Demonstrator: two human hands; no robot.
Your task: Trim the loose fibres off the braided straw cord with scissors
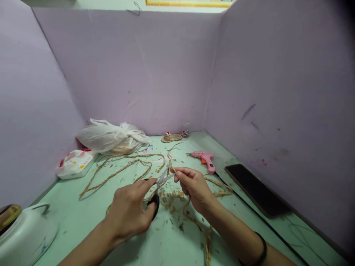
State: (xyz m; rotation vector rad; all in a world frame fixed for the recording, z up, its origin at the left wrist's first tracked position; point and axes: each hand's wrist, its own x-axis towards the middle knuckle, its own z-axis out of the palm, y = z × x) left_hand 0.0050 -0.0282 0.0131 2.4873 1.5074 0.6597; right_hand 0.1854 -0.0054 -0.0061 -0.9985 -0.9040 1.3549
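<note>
My left hand (pixel 131 208) is closed around the black handles of a pair of scissors (pixel 161 181), whose blades stand apart. Between thumb and fingertips, my right hand (pixel 194 186) pinches a braided straw cord (pixel 171 162). The scissor blades reach up to the cord right beside my right fingertips; whether they touch it I cannot tell. Below my right hand the cord (pixel 194 220) trails toward the table's front edge. Straw-coloured scraps (pixel 173 201) lie scattered under both hands.
A pink glue gun (pixel 203 158) with a black cable and a dark phone (pixel 256 188) lie right. A small woven slipper (pixel 171 137) sits at the back. Left are a white plastic bag (pixel 113 136), a tissue pack (pixel 77 164), more cord (pixel 111 179) and a white pot (pixel 26 236). Lilac walls (pixel 138 66) surround the table.
</note>
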